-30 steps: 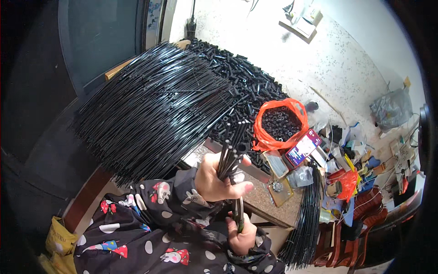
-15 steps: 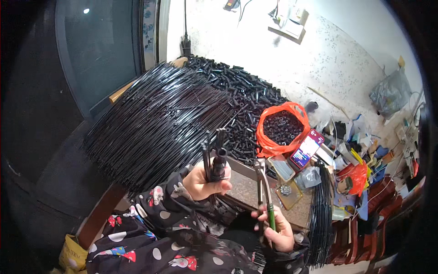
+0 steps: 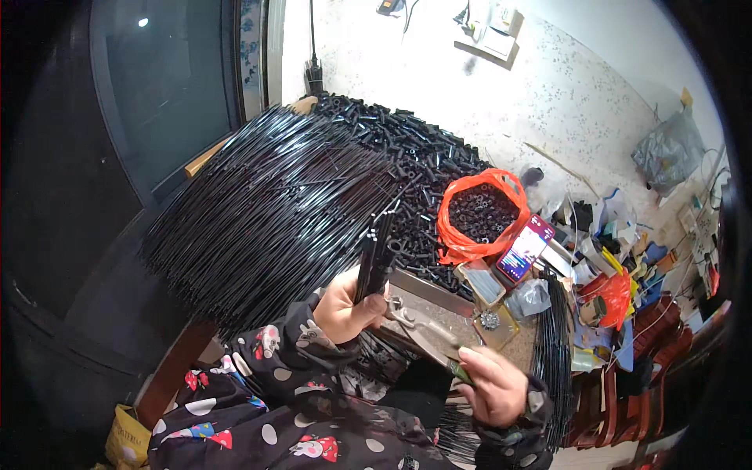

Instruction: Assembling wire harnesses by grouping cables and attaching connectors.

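Right now we have our left hand [image 3: 345, 307] curled tight round a small bunch of black rods [image 3: 374, 262], fingers clamped on their lower part so the tips stand up and fan slightly above the knuckles. Our right hand [image 3: 492, 384] sits lower and to the right, fingers closed around the green handle of a pair of pliers [image 3: 427, 338], whose metal nose lies out ahead of the fingertips, pointing toward the base of the left hand without clearly touching the bunch.

Beyond the left fingers spreads the large fan of long black wires [image 3: 266, 219], and behind that a heap of short black tubes [image 3: 415, 164]. Up and to the right of the pliers' nose is an orange bag [image 3: 479, 215] of small black parts, with a phone [image 3: 525, 249] just beside it.

To do this well, we judge we should keep the rods squeezed evenly so their ends stay level, bring the nose squarely to one rod at a time, and hold the right wrist steady so neighbouring rods are not dragged out of line.
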{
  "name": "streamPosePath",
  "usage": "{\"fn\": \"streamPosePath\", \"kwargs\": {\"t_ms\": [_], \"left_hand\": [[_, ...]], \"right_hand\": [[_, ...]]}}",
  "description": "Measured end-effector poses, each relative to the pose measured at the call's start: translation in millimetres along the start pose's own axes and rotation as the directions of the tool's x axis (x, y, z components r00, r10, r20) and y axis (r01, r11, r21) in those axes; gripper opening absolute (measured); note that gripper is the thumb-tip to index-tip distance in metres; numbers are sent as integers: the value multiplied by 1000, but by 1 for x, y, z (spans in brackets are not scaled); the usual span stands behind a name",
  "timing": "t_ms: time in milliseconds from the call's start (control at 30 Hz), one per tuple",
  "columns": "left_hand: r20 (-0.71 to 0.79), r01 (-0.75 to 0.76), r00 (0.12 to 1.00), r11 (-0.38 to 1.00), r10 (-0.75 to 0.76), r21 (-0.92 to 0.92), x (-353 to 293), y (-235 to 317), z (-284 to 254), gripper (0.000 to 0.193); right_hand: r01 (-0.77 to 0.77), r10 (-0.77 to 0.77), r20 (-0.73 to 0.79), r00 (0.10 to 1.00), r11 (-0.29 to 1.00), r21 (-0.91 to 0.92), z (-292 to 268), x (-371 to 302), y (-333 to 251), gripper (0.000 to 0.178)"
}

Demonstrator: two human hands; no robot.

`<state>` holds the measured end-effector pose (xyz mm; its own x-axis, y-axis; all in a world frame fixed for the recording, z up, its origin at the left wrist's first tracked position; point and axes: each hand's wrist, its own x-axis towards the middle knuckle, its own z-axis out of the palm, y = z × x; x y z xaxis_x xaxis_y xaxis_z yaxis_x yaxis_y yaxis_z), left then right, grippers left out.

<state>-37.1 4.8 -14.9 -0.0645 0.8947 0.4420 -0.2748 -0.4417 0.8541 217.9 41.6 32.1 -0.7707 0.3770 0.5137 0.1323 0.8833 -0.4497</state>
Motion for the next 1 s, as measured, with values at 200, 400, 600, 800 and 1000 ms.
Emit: {"fn": "streamPosePath", "kwargs": {"t_ms": [200,400,600,800,1000], "left_hand": [[-44,-2,999,997,-1,-72,2,15,22,30],[-156,-71,984,995,82,76,9,5,29,19],[-105,-23,994,992,35,121,16,17,25,40],[-113,35,993,993,-23,109,17,5,33,23],[-86,-62,993,982,79,180,16,0,12,53]], "right_hand": [[-376,164,628,761,-677,632,88,-67,12,37],[-467,485,57,872,794,388,70,-7,13,51],[-606,371,479,796,472,641,59,-23,14,21],[-611,442,423,791,540,579,75,-19,11,36],[-237,239,-112,965,971,30,44,-15,10,33]]}}
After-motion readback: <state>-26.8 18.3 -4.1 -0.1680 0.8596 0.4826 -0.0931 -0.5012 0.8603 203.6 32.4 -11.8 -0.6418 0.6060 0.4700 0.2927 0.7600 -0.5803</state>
